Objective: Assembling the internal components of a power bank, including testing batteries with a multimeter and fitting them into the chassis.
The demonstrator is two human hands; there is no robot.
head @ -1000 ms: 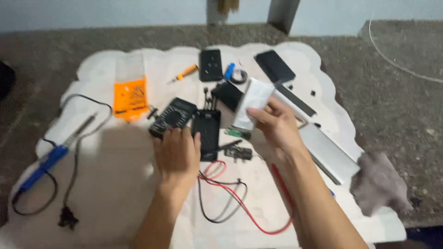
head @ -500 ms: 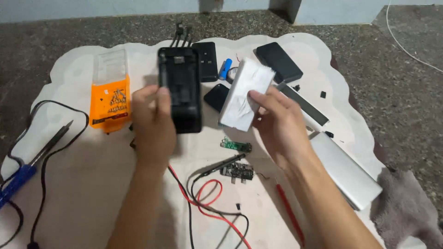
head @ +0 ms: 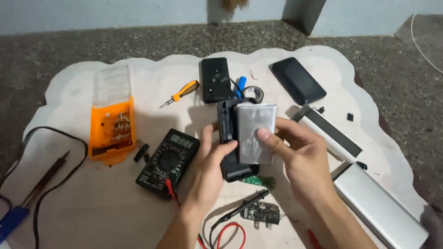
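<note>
My left hand grips a black rectangular case from its left side, held up above the mat. My right hand presses a flat silver battery pouch against the open face of that case, thumb on the pouch's lower right. A small green circuit board lies just under the case. A black multimeter rests left of my left hand, its red and black leads curling near my wrists.
A white scalloped mat covers a grey speckled floor. On the mat lie an orange bit-set box, an orange-handled screwdriver, two black covers, a silver power-bank shell, a black-and-white strip, and a soldering iron at far left.
Both hands came together: the left brought the black case from the left to the middle, and the right laid the silver pouch onto it. The view shifted lower and closer.
</note>
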